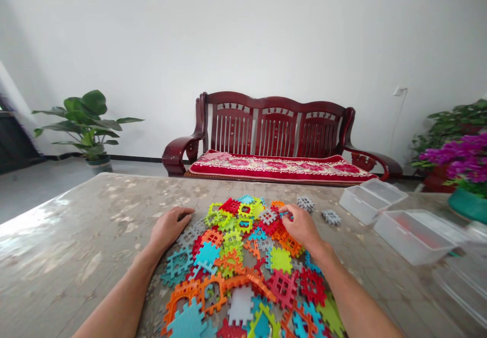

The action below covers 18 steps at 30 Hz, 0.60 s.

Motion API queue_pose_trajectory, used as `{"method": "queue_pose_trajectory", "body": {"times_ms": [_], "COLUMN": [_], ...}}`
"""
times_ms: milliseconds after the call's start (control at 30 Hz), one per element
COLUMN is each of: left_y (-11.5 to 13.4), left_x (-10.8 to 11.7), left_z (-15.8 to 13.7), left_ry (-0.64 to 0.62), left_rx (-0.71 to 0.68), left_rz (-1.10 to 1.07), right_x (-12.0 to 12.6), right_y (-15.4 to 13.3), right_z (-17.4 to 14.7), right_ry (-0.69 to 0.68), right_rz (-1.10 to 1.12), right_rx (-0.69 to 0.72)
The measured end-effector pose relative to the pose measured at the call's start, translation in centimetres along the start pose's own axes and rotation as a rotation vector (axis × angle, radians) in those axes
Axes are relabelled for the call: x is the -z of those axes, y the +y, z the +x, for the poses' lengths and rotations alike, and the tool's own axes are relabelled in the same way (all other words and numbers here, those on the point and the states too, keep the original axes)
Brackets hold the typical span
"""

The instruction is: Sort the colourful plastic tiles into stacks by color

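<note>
Head view: a patterned grey-brown table covering (114, 216) is shown, with a loose heap of bright notched plastic tiles (240, 280) spread over its near middle, between both forearms.
Left hand: the bare left hand (171, 226) is laid at the far left edge of the heap, just beside flat grey lattice tiles (189, 235); its fingers are loosely curved, a gap is left at the thumb, and nothing is seen held.
Right hand: the bare right hand (302, 228) is placed at the far right edge of the heap, its curled fingertips over or against red and orange pieces; whether a tile is pinched cannot be told.
Heap: square turquoise, lime, orange, red and grey pieces are overlapped at many angles; a solid lime square tile (280, 260) is exposed right of the middle, and a whitish square tile (240, 305) is seen nearer.
Grey pieces apart: a small grey tile stack (305, 203) and a grey notched piece (331, 217) are set on the table, right of the heap.
Boxes: a far clear plastic box (350, 205) and a near clear plastic box (395, 239) are stood farther right.
Step in hand: by judgement, pieces are being reached among by the right hand.
Next move: a narrow fingertip pinch on one exposed edge would be called for, with neighbouring teeth kept clear.
</note>
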<state>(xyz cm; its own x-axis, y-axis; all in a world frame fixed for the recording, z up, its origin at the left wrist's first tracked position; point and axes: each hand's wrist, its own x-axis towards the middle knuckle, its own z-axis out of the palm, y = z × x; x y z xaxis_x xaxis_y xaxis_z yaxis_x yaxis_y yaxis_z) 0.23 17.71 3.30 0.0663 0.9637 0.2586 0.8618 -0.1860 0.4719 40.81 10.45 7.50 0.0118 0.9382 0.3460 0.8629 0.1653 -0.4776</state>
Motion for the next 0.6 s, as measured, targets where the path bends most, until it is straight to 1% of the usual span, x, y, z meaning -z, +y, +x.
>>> {"method": "queue_pose_trajectory", "body": {"times_ms": [133, 300, 500, 600], "left_y": [-0.1, -0.3, -0.7, -0.8], "left_x": [-0.1, -0.1, -0.3, -0.3], "left_z": [0.0, 0.1, 0.4, 0.4], "left_ry": [0.014, 0.016, -0.001, 0.001], "left_rx": [-0.002, -0.012, -0.010, -0.005], "left_rz": [-0.011, -0.002, -0.003, -0.009], "right_x": [-0.5, -1.2, -1.6, -1.6], "right_y": [-1.4, -2.8, -3.1, -2.9], "right_z": [-0.3, -0.5, -0.3, -0.4], "right_ry": [-0.020, -0.050, -0.071, -0.033], "right_rz": [-0.042, -0.184, -0.253, -0.253], "right_rx": [0.023, 0.052, 0.076, 0.095]}}
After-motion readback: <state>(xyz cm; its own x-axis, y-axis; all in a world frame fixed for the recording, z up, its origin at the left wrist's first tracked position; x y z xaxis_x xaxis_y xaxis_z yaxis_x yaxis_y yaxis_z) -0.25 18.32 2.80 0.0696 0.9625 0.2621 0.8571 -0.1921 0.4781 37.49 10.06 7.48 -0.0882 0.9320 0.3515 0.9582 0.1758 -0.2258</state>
